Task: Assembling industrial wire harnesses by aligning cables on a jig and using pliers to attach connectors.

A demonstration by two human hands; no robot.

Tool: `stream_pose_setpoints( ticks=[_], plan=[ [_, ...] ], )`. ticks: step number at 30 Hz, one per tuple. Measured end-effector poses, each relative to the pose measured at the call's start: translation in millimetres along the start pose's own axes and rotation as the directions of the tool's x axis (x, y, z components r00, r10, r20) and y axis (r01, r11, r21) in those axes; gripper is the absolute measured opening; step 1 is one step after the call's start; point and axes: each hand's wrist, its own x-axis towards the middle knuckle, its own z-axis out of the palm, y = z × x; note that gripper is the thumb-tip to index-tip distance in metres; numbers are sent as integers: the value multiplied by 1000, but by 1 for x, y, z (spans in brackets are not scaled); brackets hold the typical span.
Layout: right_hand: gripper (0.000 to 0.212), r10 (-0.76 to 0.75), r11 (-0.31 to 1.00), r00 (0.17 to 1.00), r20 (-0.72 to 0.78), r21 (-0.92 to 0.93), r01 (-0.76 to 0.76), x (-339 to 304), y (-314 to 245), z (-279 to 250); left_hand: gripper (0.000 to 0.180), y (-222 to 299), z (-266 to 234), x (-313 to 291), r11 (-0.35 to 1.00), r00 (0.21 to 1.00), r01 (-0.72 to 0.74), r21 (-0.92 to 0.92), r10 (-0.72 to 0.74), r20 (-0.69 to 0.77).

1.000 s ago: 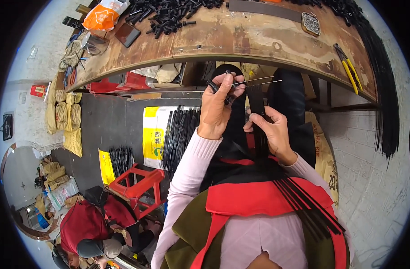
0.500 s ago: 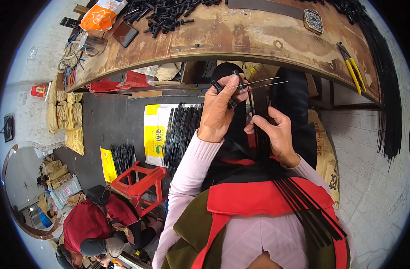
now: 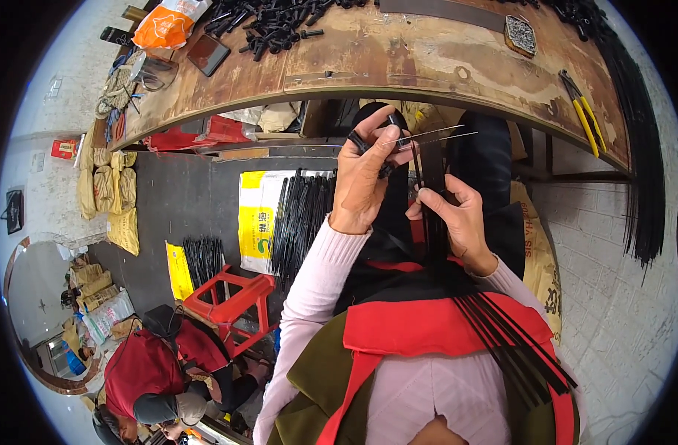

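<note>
My left hand is closed around several small black bolt-shaped pieces, held up in front of my lap below the table's edge. Two thin metallic rods stick out from it to the right. Lower and to the right, my right hand is closed, thumb against fingers, at a bundle of long thin black strips. Exactly what sits between those fingertips is partly hidden. The strips run down across my lap, and their ends fan out over my red apron.
A worn wooden table carries a pile of black bolt-shaped pieces, yellow-handled pliers, a phone and a small tin. Black rods lie on a sack at left, near a red stool. A person crouches lower left.
Both hands stay in nearly the same place. The left hand shifts very slightly, and the thin rods tip a little upward at their right ends.
</note>
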Motion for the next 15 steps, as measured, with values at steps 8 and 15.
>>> stream_pose_setpoints(
  ticks=[8,15],
  plan=[
    [18,-1,1000,1000,8,-11,1,-1,-2,3,27,0,2,-5,999,998,51,-2,-51,-28],
    [18,-27,999,1000,3,-38,27,-2,-2,8,24,1,-1,-7,999,998,40,-27,-41,-45]
  ],
)
